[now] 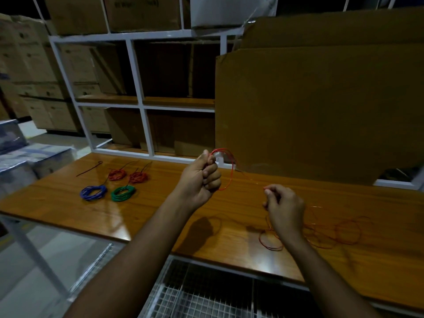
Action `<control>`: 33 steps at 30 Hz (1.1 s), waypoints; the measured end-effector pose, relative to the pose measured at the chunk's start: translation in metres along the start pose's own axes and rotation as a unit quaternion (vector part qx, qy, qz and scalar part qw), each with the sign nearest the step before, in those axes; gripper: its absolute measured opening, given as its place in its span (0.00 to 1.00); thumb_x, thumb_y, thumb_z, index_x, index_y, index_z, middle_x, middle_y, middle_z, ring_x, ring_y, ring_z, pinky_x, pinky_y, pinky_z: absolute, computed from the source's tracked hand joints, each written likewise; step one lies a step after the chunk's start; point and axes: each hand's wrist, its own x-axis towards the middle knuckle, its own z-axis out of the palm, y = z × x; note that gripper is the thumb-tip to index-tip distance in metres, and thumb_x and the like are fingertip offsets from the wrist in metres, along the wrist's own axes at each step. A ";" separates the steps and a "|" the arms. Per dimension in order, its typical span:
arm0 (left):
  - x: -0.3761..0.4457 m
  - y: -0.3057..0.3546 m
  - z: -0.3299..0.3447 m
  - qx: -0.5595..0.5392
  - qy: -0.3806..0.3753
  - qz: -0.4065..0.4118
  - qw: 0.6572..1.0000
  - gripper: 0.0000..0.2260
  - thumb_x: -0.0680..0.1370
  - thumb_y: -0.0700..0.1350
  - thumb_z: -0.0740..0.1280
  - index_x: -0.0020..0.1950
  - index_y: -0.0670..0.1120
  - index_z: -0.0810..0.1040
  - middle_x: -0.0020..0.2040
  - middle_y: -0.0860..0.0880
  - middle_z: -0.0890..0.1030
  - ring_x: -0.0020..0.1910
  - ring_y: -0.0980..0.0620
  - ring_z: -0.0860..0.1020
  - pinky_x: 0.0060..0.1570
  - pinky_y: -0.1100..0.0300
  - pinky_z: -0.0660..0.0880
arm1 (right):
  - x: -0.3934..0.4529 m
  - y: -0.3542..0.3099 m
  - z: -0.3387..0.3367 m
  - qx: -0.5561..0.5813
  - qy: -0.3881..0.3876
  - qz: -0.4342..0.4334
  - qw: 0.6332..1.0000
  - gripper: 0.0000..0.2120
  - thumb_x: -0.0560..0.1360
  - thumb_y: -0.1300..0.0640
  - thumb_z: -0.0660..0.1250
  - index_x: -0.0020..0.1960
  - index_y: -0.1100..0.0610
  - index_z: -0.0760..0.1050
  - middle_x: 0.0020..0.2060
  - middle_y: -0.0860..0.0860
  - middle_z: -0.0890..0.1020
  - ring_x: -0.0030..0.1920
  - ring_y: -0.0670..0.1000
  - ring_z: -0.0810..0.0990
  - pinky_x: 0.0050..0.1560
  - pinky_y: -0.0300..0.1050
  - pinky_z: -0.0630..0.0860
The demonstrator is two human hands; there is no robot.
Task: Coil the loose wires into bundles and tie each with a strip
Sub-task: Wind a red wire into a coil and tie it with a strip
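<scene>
My left hand is raised above the wooden table, its fingers curled round a small coil of red wire that loops out to the right of the fist. From that coil the wire runs down to my right hand, which pinches it between thumb and fingertip. The loose rest of the red wire lies in tangled loops on the table under and to the right of that hand. Finished bundles lie at the left: blue, green and two red.
A dark strip lies at the far left of the table. A big cardboard sheet leans behind the table on the right. White shelving with cartons stands behind. A metal grille lies below the front edge.
</scene>
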 end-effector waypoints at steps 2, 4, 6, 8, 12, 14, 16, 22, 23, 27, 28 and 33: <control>0.001 -0.002 0.004 0.012 0.002 0.010 1.000 0.16 0.85 0.52 0.55 0.41 0.45 0.70 0.26 0.53 0.62 0.23 0.57 0.58 0.24 0.64 0.53 | -0.005 -0.015 0.002 -0.113 -0.055 -0.030 0.992 0.06 0.80 0.59 0.64 0.52 0.53 0.80 0.45 0.51 0.80 0.38 0.45 0.75 0.32 0.31 0.67; 0.002 -0.002 0.006 0.034 0.010 0.021 0.999 0.16 0.85 0.52 0.55 0.41 0.45 0.70 0.26 0.52 0.62 0.22 0.57 0.58 0.24 0.64 0.53 | -0.011 -0.038 -0.005 -0.228 -0.142 -0.096 0.959 0.07 0.82 0.58 0.61 0.53 0.52 0.77 0.47 0.49 0.77 0.40 0.47 0.73 0.36 0.39 0.68; 0.004 -0.002 0.006 0.062 0.022 0.032 0.997 0.16 0.85 0.52 0.54 0.41 0.45 0.69 0.25 0.52 0.63 0.22 0.57 0.59 0.23 0.64 0.54 | -0.016 -0.065 -0.017 -0.277 -0.206 -0.164 0.924 0.06 0.83 0.57 0.58 0.55 0.50 0.74 0.48 0.48 0.73 0.43 0.49 0.73 0.41 0.45 0.69; 0.004 -0.002 0.003 0.093 0.041 0.042 0.994 0.16 0.85 0.52 0.53 0.42 0.46 0.69 0.25 0.52 0.64 0.22 0.57 0.60 0.23 0.65 0.56 | -0.015 -0.089 -0.031 -0.246 -0.228 -0.231 0.913 0.05 0.83 0.53 0.59 0.55 0.49 0.73 0.49 0.47 0.73 0.46 0.51 0.75 0.43 0.46 0.70; 0.000 -0.008 0.004 0.136 0.073 0.055 0.986 0.15 0.86 0.51 0.53 0.42 0.46 0.69 0.30 0.49 0.70 0.26 0.56 0.68 0.26 0.65 0.66 | 0.004 -0.109 -0.055 -0.060 -0.350 -0.241 0.903 0.08 0.80 0.57 0.65 0.57 0.50 0.80 0.47 0.44 0.78 0.47 0.42 0.76 0.45 0.38 0.72; -0.004 -0.010 0.009 0.127 0.062 0.051 0.989 0.15 0.86 0.51 0.53 0.43 0.46 0.70 0.31 0.48 0.73 0.28 0.54 0.72 0.28 0.65 0.72 | 0.014 -0.109 -0.060 -0.038 -0.364 -0.270 0.891 0.11 0.78 0.62 0.67 0.57 0.51 0.81 0.47 0.42 0.79 0.46 0.39 0.77 0.45 0.35 0.72; -0.008 -0.012 0.013 0.143 0.047 0.048 0.987 0.15 0.86 0.51 0.53 0.44 0.45 0.70 0.31 0.47 0.75 0.28 0.53 0.75 0.28 0.65 0.74 | 0.021 -0.107 -0.061 -0.015 -0.298 -0.310 0.903 0.13 0.75 0.66 0.69 0.56 0.52 0.83 0.45 0.41 0.80 0.43 0.37 0.78 0.44 0.32 0.74; -0.015 -0.016 0.018 0.226 0.016 0.014 0.974 0.13 0.85 0.50 0.55 0.52 0.43 0.72 0.33 0.47 0.76 0.25 0.56 0.69 0.23 0.66 0.62 | 0.043 -0.088 -0.048 -0.178 -0.025 -0.302 0.936 0.13 0.76 0.42 0.69 0.40 0.51 0.76 0.28 0.43 0.71 0.29 0.46 0.73 0.26 0.38 0.64; -0.016 -0.017 0.018 0.231 0.006 0.003 0.973 0.13 0.85 0.50 0.55 0.51 0.43 0.73 0.31 0.48 0.73 0.24 0.56 0.66 0.24 0.65 0.58 | 0.047 -0.084 -0.045 -0.202 -0.021 -0.285 0.937 0.15 0.76 0.38 0.67 0.38 0.48 0.75 0.27 0.42 0.69 0.28 0.45 0.71 0.27 0.36 0.60; -0.019 -0.013 0.014 0.201 -0.030 -0.065 0.977 0.14 0.84 0.49 0.57 0.44 0.43 0.74 0.28 0.52 0.63 0.23 0.57 0.58 0.27 0.61 0.49 | 0.066 -0.075 -0.041 -0.083 -0.228 -0.166 0.956 0.13 0.76 0.41 0.67 0.40 0.49 0.78 0.32 0.45 0.78 0.34 0.43 0.75 0.32 0.43 0.68; -0.019 -0.011 0.013 0.180 -0.033 -0.086 0.979 0.13 0.82 0.49 0.58 0.42 0.44 0.73 0.27 0.53 0.62 0.23 0.57 0.58 0.27 0.62 0.48 | 0.071 -0.072 -0.042 -0.026 -0.311 -0.144 0.939 0.09 0.77 0.45 0.67 0.43 0.48 0.80 0.36 0.46 0.80 0.37 0.45 0.77 0.36 0.46 0.72; -0.023 -0.004 0.003 0.087 -0.056 -0.137 0.985 0.13 0.80 0.49 0.60 0.38 0.46 0.71 0.25 0.54 0.63 0.21 0.58 0.60 0.23 0.65 0.52 | 0.084 -0.049 -0.046 0.189 -0.462 -0.069 0.864 0.08 0.80 0.58 0.65 0.55 0.57 0.81 0.43 0.52 0.79 0.41 0.49 0.75 0.40 0.40 0.73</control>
